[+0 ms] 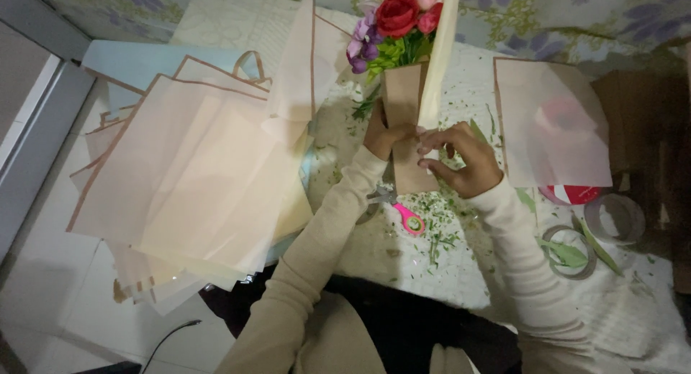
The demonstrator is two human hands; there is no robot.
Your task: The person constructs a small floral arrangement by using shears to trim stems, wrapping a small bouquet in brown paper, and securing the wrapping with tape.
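At centre, left hand (381,135) grips the brown-wrapped bouquet (400,71); right hand (461,158) pinches a cream ribbon (440,57) against it. Pink-handled scissors (397,207) lie at six o'clock on the leaf-strewn tablecloth (468,259), wrapping sheets (194,172) at nine. Bouquet top is cut off.

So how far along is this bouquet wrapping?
Looks partway. Done: the red, pink and purple flowers sit in a brown paper wrap, with green trimmings scattered by the pink-handled scissors. In hand: both hands, left and right, grip the wrap and a cream ribbon strip. Left: the peach wrapping sheets lie unused.
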